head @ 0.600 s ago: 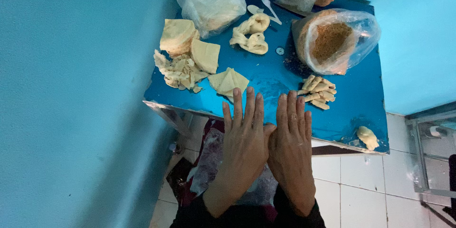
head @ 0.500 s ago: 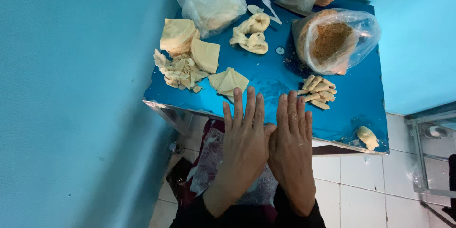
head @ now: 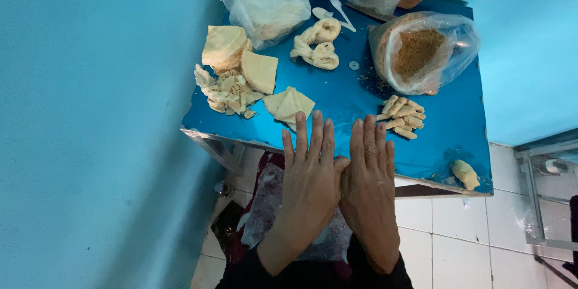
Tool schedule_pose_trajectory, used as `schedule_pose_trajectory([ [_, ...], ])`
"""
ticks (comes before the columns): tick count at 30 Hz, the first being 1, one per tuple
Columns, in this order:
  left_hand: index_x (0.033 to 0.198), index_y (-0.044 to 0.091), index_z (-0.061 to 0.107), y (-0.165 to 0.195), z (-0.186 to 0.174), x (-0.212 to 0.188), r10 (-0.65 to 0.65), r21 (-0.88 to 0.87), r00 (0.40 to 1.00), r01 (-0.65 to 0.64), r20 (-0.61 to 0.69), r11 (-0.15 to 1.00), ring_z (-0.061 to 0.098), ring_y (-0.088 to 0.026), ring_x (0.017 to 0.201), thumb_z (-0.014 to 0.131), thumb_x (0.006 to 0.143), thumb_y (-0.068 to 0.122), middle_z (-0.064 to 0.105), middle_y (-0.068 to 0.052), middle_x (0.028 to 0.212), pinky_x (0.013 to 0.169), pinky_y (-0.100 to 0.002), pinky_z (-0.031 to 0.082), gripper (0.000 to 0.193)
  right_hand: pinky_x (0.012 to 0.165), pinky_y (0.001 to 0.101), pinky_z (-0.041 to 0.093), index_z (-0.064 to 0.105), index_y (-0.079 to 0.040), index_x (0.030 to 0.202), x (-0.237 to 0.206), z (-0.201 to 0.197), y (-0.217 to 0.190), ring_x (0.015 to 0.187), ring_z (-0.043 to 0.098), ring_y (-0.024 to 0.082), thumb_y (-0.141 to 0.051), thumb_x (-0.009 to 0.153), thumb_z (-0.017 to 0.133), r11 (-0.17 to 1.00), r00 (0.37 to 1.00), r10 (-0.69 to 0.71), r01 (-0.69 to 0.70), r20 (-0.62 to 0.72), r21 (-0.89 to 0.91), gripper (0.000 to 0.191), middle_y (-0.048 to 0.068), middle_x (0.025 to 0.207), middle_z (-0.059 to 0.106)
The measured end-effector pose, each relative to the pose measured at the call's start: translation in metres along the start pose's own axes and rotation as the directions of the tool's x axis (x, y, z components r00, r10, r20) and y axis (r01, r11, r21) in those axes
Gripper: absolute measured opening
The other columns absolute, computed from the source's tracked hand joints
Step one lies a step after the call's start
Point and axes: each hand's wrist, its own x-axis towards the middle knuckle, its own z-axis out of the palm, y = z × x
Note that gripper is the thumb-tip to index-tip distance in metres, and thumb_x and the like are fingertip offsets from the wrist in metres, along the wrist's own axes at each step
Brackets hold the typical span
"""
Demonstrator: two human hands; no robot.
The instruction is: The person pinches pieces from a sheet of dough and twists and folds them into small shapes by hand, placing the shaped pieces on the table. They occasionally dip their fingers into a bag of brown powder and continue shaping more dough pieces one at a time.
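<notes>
— Head view: what are the hands doing?
— My left hand and right hand lie flat, each grip open and empty, at the near edge of the blue bench. Nearest are the folded dough sheet and the rolled dough pieces.
— Packages?
— Clear bag of brown crumbs far right, clear bag of dough far left. I see no labels.

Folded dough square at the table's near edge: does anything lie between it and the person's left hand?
Nothing visible does. The left hand is flat, fingers spread, its fingertips right at the folded dough square. The right hand lies alongside, fingertips nearest the pile of small rolled pieces.
</notes>
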Motion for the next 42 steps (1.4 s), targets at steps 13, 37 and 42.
schedule_pose_trajectory([
  [13, 0.152, -0.002, 0.044, -0.026, 0.016, 0.001, 0.079, 0.12, 0.992, -0.067, -0.098, 0.991, 0.027, -0.045, 0.152, 0.055, 0.1, 0.016, 0.038, -0.026, 0.158, 0.12, -0.059, 0.028, 0.056, 0.123, 0.0578, 0.017, 0.029, -0.003, 0.16, 0.017, 0.041, 0.015, 0.156, 0.021, 0.044, -0.011, 0.095, 0.055, 0.989, 0.99, -0.127, 0.122, 0.064, 0.083, 0.071, 0.025, 0.167, 0.026],
  [37, 0.129, -0.003, 0.062, -0.119, 0.057, 0.036, -0.095, 0.079, 0.962, 0.119, -0.257, 0.99, 0.059, -0.039, 0.112, 0.067, 0.095, 0.015, 0.063, -0.02, 0.12, 0.091, -0.049, 0.049, 0.039, 0.084, 0.0377, 0.059, 0.076, -0.006, 0.112, 0.096, 0.119, 0.053, 0.1, 0.075, 0.026, -0.016, 0.1, 0.064, 0.755, 0.98, 0.12, -0.194, 0.159, 0.627, 0.02, 0.012, 0.113, 0.077],
  [42, 0.121, -0.001, 0.064, -0.125, 0.067, 0.041, -0.175, 0.016, 0.959, 0.183, -0.224, 0.983, 0.06, -0.038, 0.108, 0.068, 0.096, 0.014, 0.063, -0.019, 0.116, 0.088, -0.048, 0.051, 0.03, 0.081, 0.0379, 0.059, 0.072, -0.005, 0.116, 0.089, 0.121, 0.047, 0.096, 0.075, 0.027, -0.013, 0.097, 0.065, 0.74, 0.98, 0.099, -0.189, 0.173, 0.645, 0.022, 0.013, 0.112, 0.075],
])
